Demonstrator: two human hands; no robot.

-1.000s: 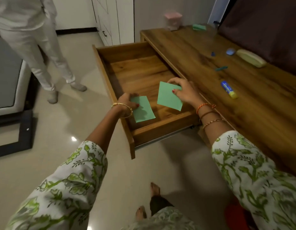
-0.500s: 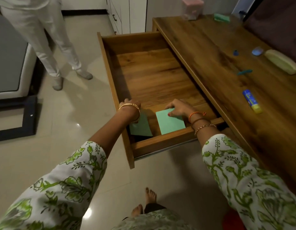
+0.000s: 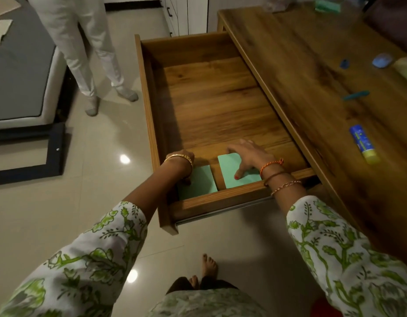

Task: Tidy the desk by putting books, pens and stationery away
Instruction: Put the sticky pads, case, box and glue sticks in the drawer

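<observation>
Seating two green pads at the front of the open drawer

Our right hand (image 3: 248, 156) lies flat with straight fingers on the right green pad (image 3: 232, 173); our left hand (image 3: 183, 167) reaches onto the left green pad (image 3: 200, 183), its grip hidden behind the wrist, so we cannot tell it. Both pads lie on the drawer (image 3: 150, 110) floor just behind the front panel, a narrow gap between them. We advise squaring each pad against the panel, then lifting straight up. The glue stick (image 3: 363, 144) waits on the tabletop (image 3: 289, 53).
</observation>
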